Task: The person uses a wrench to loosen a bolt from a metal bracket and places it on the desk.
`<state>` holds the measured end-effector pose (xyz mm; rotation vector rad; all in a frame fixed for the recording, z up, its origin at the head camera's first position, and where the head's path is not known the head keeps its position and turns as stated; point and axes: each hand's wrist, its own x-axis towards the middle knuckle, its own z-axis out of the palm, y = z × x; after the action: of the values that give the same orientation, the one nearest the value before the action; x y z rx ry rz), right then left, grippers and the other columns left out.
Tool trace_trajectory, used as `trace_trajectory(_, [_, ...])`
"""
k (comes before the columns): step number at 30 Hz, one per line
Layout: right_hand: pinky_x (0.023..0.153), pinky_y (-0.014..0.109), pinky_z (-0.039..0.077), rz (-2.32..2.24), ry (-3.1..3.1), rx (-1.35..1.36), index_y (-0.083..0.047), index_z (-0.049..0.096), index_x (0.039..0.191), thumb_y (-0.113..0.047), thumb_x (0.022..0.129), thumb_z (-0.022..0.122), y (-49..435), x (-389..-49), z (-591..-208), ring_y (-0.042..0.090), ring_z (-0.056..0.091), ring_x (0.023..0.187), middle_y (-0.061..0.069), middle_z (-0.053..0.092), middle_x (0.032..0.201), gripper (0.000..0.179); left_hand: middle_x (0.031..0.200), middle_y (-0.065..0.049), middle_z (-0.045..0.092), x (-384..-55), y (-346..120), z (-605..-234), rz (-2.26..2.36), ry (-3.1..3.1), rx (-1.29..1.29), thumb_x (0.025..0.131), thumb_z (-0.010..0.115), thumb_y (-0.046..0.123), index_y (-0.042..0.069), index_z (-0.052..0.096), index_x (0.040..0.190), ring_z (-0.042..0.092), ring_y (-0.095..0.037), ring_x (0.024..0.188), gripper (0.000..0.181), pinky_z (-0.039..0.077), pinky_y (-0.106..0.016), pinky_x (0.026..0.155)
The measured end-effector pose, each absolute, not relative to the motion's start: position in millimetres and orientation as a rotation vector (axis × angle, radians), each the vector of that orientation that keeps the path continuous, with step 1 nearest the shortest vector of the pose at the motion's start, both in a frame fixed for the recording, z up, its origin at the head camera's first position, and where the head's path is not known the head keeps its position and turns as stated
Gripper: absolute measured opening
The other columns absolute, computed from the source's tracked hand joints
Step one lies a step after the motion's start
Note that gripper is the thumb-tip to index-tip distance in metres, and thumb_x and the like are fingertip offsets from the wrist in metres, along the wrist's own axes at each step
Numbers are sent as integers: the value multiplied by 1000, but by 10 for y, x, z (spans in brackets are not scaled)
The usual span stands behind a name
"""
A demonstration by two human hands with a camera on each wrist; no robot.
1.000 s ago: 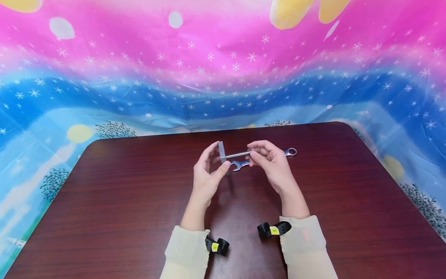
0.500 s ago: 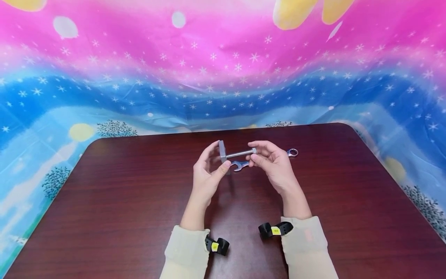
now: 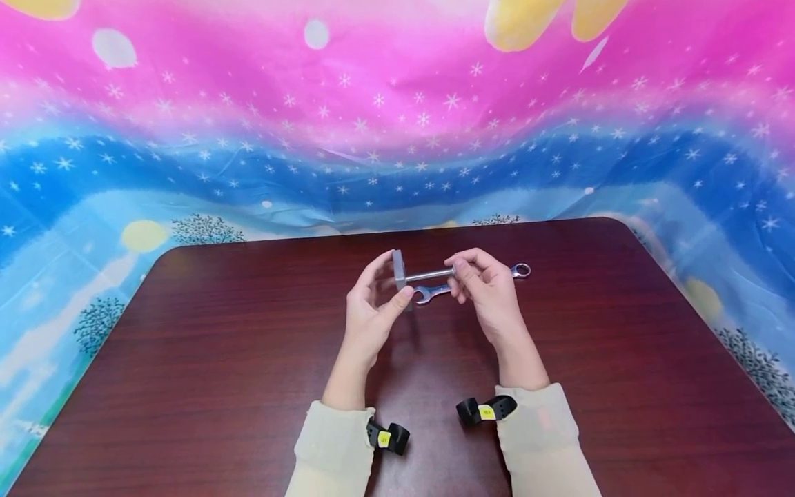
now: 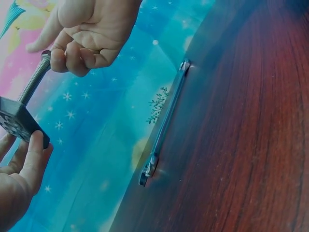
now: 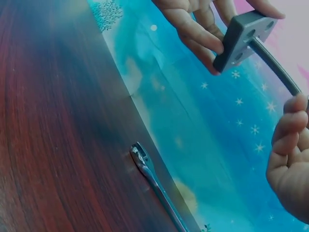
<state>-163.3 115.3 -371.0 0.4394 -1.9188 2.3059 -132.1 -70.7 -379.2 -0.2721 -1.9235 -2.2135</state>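
Observation:
My left hand (image 3: 369,314) holds a grey square block (image 3: 399,269) by its edges, between thumb and fingers, raised above the table. In the right wrist view the block (image 5: 244,36) shows several round holes in its face. A long threaded bolt (image 3: 430,275) sticks out of that face toward the right. My right hand (image 3: 493,297) pinches the bolt's head end with thumb and forefinger, hiding the head in the head view. In the left wrist view the bolt (image 4: 35,83) slants up from the block (image 4: 21,121) to the right hand (image 4: 99,34).
A chrome combination wrench (image 3: 522,270) lies on the dark wooden table (image 3: 205,359) behind the hands, its middle hidden by the right hand. A pink and blue snowflake cloth (image 3: 385,138) hangs behind the table. Black wrist straps (image 3: 388,437) sit on both sleeves.
The left hand and block stay nearly still. Half a second ago the bolt's head showed between the right thumb and fingers; now the right thumb has moved up over it.

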Motion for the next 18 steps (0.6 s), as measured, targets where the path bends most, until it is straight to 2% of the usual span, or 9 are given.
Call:
trace_trajectory(2, [52, 18, 44, 2295, -1930, 419, -15, 69, 97, -8, 100, 57, 1155, -1639, -3703, 10, 52, 58, -2, 60, 63, 14, 133, -21, 56, -1324, -702, -3791, -2212, -1927, -272, 90, 69, 0, 11, 50, 144, 60, -31, 114, 58, 58, -26, 84])
trace_trajectory(5, [58, 19, 49, 2292, -1981, 435, -9, 66, 108, -3, 99, 57, 1181, -1633, -3688, 10, 57, 63, -3, 66, 73, 15, 133, -20, 56, -1326, -699, -3797, -2208, -1928, -254, 89, 69, 0, 11, 50, 144, 60, -30, 114, 59, 58, -26, 85])
trace_trajectory(10, [75, 21, 55, 2258, -2115, 521, 4, 55, 129, 4, 97, 55, 1228, -1607, -3657, 10, 62, 73, -5, 68, 91, 32, 132, -18, 56, -1327, -708, -3813, -2202, -1928, -218, 89, 69, 0, 10, 49, 144, 60, -30, 114, 60, 58, -27, 86])
trace_trajectory(13, [78, 21, 56, 2255, -2147, 520, 7, 54, 131, 6, 96, 55, 1234, -1600, -3649, 10, 63, 74, -6, 68, 91, 35, 133, -19, 55, -1330, -711, -3818, -2203, -1925, -211, 89, 70, 1, 10, 50, 144, 60, -30, 115, 60, 58, -28, 87])
trace_trajectory(18, [74, 21, 56, 2294, -2107, 501, 10, 54, 130, 6, 96, 56, 1242, -1596, -3655, 8, 63, 70, -5, 70, 84, 34, 133, -19, 55, -1332, -703, -3810, -2211, -1920, -226, 89, 70, 1, 9, 49, 145, 60, -30, 116, 60, 59, -29, 88])
